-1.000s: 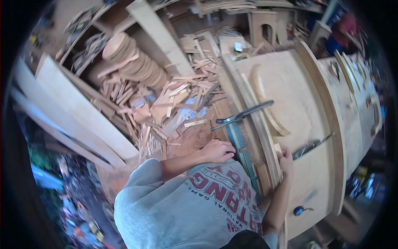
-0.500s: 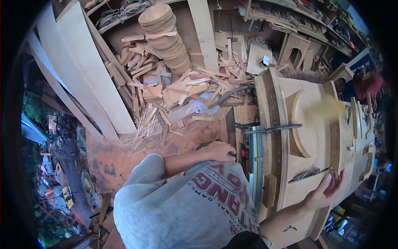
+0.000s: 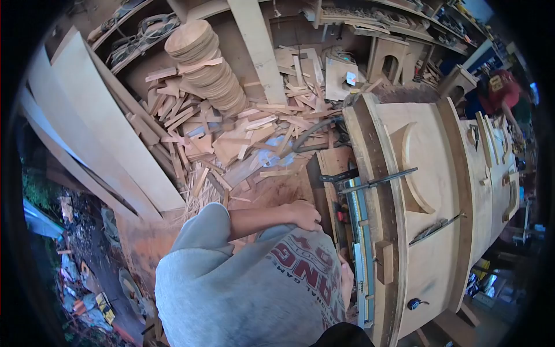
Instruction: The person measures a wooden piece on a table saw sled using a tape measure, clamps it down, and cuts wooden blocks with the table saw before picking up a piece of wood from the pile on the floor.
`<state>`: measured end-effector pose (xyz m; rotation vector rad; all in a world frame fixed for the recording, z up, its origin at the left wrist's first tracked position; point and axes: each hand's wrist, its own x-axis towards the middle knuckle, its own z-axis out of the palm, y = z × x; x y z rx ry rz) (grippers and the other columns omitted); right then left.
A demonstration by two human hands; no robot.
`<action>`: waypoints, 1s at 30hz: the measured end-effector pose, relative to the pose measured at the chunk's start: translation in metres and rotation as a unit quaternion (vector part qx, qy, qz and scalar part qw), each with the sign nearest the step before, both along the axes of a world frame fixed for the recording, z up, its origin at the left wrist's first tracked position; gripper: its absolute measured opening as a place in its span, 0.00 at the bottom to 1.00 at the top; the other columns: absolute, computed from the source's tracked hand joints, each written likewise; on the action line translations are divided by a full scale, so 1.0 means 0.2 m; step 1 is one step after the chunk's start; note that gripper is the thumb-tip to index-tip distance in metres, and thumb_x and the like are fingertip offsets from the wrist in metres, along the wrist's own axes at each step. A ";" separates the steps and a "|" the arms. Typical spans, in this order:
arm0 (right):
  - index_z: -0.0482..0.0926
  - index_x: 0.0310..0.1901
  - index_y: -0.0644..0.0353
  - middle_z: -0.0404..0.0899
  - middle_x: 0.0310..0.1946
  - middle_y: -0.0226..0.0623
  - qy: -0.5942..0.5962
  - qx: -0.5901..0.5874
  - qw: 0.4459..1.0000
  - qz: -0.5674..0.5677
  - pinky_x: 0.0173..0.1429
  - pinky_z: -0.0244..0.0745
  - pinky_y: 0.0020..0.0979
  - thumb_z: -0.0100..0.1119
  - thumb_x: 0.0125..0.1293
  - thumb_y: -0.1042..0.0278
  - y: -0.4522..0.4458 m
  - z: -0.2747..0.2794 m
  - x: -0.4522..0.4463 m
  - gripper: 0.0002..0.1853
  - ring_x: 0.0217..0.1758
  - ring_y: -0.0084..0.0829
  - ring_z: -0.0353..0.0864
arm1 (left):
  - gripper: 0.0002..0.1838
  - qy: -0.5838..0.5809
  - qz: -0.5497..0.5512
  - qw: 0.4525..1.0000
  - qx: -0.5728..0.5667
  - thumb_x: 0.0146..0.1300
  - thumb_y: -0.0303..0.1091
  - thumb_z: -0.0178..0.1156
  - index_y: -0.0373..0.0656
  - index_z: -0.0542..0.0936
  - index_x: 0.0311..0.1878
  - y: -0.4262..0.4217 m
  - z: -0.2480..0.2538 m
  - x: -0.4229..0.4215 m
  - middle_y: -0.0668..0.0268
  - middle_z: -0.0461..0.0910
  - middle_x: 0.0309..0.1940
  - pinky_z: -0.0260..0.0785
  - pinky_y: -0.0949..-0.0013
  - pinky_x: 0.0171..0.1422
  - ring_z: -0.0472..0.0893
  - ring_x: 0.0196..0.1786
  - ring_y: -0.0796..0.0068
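My left hand (image 3: 306, 215) is closed, fingers curled, at the hem of my grey printed shirt (image 3: 248, 283); whatever is inside the fist is hidden. My right hand (image 3: 346, 276) is low against the shirt's right side, mostly covered by the cloth, so its fingers barely show. Just right of it runs a blue metal rail (image 3: 362, 254) along a wooden workbench (image 3: 399, 312). On the bench top lie a curved wooden piece (image 3: 411, 168) and a dark bar (image 3: 381, 180). A blade-like metal part (image 3: 433, 229) shows in a slot, with a small black knob (image 3: 415, 303) nearer me.
Offcuts (image 3: 202, 124) pile up beyond my left arm, beside a tall stack of round wooden discs (image 3: 217, 75). Large curved panels (image 3: 110, 127) lean at left. Another person in a red shirt (image 3: 500, 92) bends over the bench's far end, near several wooden strips (image 3: 485, 139).
My right hand, stretched open over the bench before, has drawn back to my shirt. A blurred yellowish thing above the bench has gone from view. My left hand stays closed by the hem.
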<state>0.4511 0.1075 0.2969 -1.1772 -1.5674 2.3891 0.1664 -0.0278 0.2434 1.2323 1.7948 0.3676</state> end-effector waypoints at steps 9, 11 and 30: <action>0.84 0.61 0.71 0.85 0.59 0.50 -0.132 0.013 0.989 -0.072 0.69 0.76 0.40 0.54 0.81 0.57 -0.11 -0.13 0.25 0.24 0.63 0.39 0.84 | 0.26 0.046 -0.104 0.991 0.064 0.68 0.56 0.59 0.43 0.88 0.54 0.09 -0.14 0.05 0.46 0.89 0.44 0.77 0.39 0.59 0.87 0.52 0.42; 0.84 0.61 0.71 0.85 0.59 0.50 -0.148 0.022 0.986 -0.069 0.69 0.76 0.40 0.54 0.81 0.57 -0.12 -0.15 0.29 0.24 0.63 0.39 0.84 | 0.26 0.040 -0.110 0.991 0.066 0.68 0.56 0.59 0.43 0.88 0.54 0.08 -0.14 0.07 0.46 0.89 0.44 0.77 0.39 0.59 0.87 0.52 0.41; 0.82 0.63 0.73 0.85 0.60 0.53 -0.210 0.097 0.973 0.012 0.68 0.77 0.39 0.57 0.77 0.60 -0.13 -0.63 0.80 0.24 0.63 0.40 0.84 | 0.24 0.105 -0.102 0.989 0.029 0.69 0.53 0.60 0.44 0.87 0.55 -0.03 -0.03 0.43 0.49 0.90 0.42 0.78 0.41 0.57 0.88 0.50 0.43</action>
